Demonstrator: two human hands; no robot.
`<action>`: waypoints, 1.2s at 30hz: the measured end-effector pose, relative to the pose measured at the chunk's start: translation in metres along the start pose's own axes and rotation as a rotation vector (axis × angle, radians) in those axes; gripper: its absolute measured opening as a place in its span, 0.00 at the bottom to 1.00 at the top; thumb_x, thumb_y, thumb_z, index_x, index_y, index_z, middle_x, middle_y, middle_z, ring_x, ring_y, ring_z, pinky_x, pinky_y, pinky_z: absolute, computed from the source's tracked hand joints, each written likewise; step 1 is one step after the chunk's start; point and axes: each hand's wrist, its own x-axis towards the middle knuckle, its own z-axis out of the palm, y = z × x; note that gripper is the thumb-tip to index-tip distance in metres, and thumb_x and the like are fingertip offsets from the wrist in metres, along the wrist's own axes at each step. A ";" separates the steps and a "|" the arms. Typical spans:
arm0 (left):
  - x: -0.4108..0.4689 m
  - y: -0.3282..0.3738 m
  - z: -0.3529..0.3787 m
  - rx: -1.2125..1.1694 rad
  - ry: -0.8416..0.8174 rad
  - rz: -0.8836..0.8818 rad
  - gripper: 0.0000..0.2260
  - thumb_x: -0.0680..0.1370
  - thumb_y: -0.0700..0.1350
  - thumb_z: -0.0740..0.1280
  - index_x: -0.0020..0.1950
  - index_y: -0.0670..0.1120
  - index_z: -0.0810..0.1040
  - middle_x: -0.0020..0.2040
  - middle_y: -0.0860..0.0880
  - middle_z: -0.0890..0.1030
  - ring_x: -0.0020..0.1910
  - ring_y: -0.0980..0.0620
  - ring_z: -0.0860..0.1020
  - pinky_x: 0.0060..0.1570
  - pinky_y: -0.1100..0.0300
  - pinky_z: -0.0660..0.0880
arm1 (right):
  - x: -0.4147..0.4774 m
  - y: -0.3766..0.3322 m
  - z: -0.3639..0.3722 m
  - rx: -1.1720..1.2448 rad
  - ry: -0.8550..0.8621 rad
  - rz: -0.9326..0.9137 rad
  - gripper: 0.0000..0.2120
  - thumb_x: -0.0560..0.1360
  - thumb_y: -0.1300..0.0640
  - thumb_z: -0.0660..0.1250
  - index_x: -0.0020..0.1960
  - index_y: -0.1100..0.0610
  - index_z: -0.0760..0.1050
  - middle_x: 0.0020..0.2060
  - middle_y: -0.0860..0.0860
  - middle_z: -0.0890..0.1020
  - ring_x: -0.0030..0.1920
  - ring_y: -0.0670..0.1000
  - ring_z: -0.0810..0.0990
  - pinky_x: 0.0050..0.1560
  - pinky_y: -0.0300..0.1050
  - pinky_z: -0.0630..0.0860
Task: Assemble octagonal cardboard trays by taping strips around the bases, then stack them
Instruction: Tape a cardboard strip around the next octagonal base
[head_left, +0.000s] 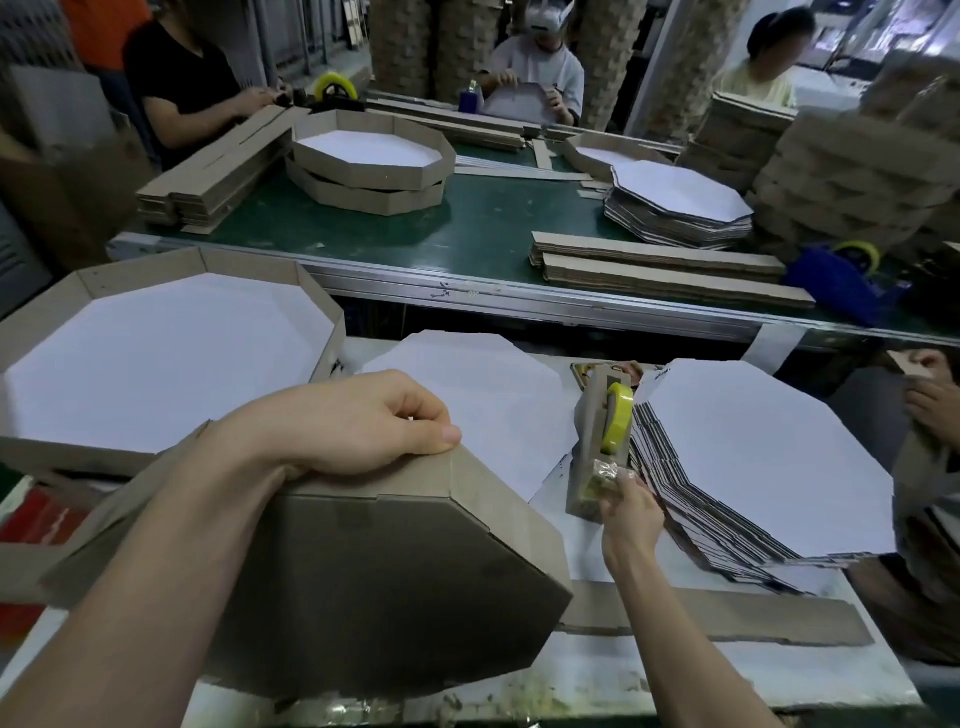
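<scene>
Left fingers (415, 410) curled over the top rim of the tilted tray (374, 571), thumb flat along that edge, left hand (353, 421) gripping at frame centre. Right fingers (621, 488) pinched on the crumpled tape end (605, 475) at the near tip of the tape dispenser (589, 431), right hand (631, 512) just right of the tray's angled corner, apart from it. Tray's brown underside toward the camera, lower edge down on the white table (675, 680). Open room only in the narrow gap between tray and dispenser. Hemmed at right by the slumped stack of bases (753, 457), at upper left by a finished tray (156, 353). Behind, a loose base (483, 395). Spare strip (727, 618) flat along the lower right.
</scene>
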 end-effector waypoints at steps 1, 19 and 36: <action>0.000 -0.001 0.000 -0.011 0.006 -0.004 0.16 0.81 0.50 0.61 0.40 0.41 0.77 0.34 0.50 0.71 0.33 0.55 0.68 0.42 0.60 0.67 | 0.000 0.007 -0.004 -0.049 0.032 -0.027 0.08 0.78 0.65 0.67 0.40 0.64 0.76 0.56 0.60 0.76 0.47 0.53 0.79 0.42 0.43 0.78; 0.002 -0.007 0.010 0.105 0.148 0.008 0.22 0.81 0.55 0.59 0.30 0.46 0.67 0.26 0.54 0.65 0.25 0.57 0.63 0.29 0.64 0.61 | -0.095 -0.048 0.051 -0.317 -0.315 -0.506 0.11 0.81 0.54 0.63 0.63 0.48 0.76 0.60 0.46 0.77 0.61 0.48 0.77 0.58 0.48 0.77; -0.067 -0.054 -0.018 0.055 0.647 0.305 0.15 0.72 0.68 0.60 0.54 0.65 0.77 0.50 0.68 0.77 0.51 0.68 0.75 0.42 0.71 0.71 | -0.228 -0.117 0.059 -0.788 -1.096 -0.748 0.57 0.63 0.44 0.80 0.77 0.32 0.43 0.51 0.43 0.81 0.60 0.45 0.78 0.65 0.39 0.69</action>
